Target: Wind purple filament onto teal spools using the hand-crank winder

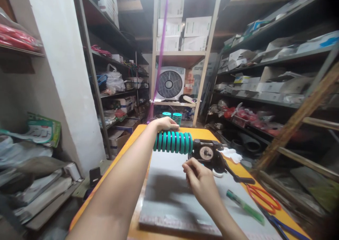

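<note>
A teal ribbed coil former with dark bands between its ribs is mounted sideways on a black hand-crank winding machine with a round dial. My left hand curves over the upper far side of the former, fingers bent against it; some fingertips are hidden. In front of the machine, just below the former's right end, my right hand has its thumb and fingers pinched together. Anything between them is too small to make out. The crank handle points to the lower right.
A grey board lies on the yellow table. On the right are a green-capped knife-like tool, orange-handled scissors, blue-handled pliers and white cloth. Two teal spools stand behind. Loaded shelves and a wooden ladder surround the table.
</note>
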### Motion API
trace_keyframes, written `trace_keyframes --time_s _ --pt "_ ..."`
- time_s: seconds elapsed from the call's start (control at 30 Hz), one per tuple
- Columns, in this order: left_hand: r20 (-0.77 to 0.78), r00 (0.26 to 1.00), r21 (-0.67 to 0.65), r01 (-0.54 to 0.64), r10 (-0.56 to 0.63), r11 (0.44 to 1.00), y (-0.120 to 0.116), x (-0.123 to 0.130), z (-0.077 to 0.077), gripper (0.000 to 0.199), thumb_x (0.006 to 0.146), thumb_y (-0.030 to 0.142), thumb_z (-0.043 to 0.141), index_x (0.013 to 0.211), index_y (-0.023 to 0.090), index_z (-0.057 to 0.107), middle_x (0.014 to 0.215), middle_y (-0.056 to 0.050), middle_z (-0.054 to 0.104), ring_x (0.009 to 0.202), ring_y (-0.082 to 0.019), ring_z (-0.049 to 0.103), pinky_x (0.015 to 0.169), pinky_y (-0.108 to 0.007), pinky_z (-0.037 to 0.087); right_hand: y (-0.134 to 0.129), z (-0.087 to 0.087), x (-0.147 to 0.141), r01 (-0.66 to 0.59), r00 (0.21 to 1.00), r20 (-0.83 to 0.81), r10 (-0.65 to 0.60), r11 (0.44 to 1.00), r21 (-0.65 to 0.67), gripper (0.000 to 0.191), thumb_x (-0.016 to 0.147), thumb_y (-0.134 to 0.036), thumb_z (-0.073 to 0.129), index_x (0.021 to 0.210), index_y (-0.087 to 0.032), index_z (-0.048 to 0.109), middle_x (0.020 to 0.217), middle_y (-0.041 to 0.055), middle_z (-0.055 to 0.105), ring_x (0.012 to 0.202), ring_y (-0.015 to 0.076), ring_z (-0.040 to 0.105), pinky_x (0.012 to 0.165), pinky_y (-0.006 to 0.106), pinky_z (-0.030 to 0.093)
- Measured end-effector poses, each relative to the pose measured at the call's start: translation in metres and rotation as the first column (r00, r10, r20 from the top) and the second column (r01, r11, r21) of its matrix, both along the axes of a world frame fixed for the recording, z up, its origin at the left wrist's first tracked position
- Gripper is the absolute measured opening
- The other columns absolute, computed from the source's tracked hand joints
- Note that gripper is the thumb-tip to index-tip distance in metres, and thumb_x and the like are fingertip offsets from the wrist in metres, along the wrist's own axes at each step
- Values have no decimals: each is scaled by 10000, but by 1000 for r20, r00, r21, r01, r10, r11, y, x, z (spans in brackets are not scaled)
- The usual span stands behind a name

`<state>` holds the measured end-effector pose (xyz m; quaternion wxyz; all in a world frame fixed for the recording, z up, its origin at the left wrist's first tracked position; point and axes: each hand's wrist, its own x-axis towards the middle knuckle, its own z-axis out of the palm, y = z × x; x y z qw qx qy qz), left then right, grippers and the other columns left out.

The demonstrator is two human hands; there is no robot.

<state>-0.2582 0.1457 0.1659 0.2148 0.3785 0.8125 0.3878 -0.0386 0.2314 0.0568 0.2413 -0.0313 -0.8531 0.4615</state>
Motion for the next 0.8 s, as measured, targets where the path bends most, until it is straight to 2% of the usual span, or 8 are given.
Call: trace_keyframes --time_s 0.13,0.23,0.33,0.43,0.5,0.6,0.7,0.8 --pt "-45 999 37 15 -13 999 -3 5 2 574 672 552 594 1020 99 648 1033 -46 628 718 35 555 691 -64 425 -1 5 5 -60 996 57 61 998 -17 319 920 -479 399 804 -194 483 594 5 547 428 127 475 452 260 375" --pt "-62 998 49 24 -21 999 -5 10 4 562 678 540 589 993 79 651 982 -59 636 665 34 541 644 -64 408 0 4 26 -96 995 46 90 980 173 280 919 -446 418 865 -192 522 940 76 644 645 160 607 600 296 470" --pt "-69 997 86 27 -21 996 -7 16 5 553 693 523 575 986 58 637 960 -73 636 666 22 557 638 -64 417 9 13 48 33 990 -141 25 917 398 278 924 -394 435 776 -197 567 1038 62 649 884 191 625 721 301 463" --pt "-68 997 159 31 -21 987 -8 26 3 548 748 513 509 1010 42 604 969 -91 631 744 -4 598 700 -79 467 25 44 49 259 903 -421 -90 895 364 235 916 -355 466 821 -209 624 928 34 662 751 150 602 664 275 428" --pt "-76 997 226 20 -3 974 -10 35 2 535 788 506 459 1034 47 582 992 -93 626 776 -7 608 735 -91 489 35 71 31 337 878 -447 -168 881 331 224 890 -373 502 959 -210 639 999 44 656 743 153 586 657 284 424" --pt "-93 995 321 -13 45 947 -12 47 2 509 813 485 439 1057 58 569 1022 -91 617 787 5 602 756 -97 508 44 102 -17 195 962 -258 -91 888 417 295 852 -335 526 1075 -196 661 1101 63 646 986 218 573 859 337 413" --pt "-106 992 372 -30 74 928 -12 53 3 473 813 446 457 1032 48 589 1046 -91 607 791 12 588 735 -95 518 47 112 -67 54 994 -105 -10 904 424 277 799 -327 583 994 -183 718 1011 55 689 937 221 612 804 306 435" --pt "-116 990 385 -32 83 922 -11 52 5 448 810 417 467 1036 55 605 1093 -84 589 751 18 573 692 -106 523 49 110 -97 39 999 -41 -26 922 384 267 734 -379 641 855 -168 752 757 55 697 734 221 628 631 293 415"
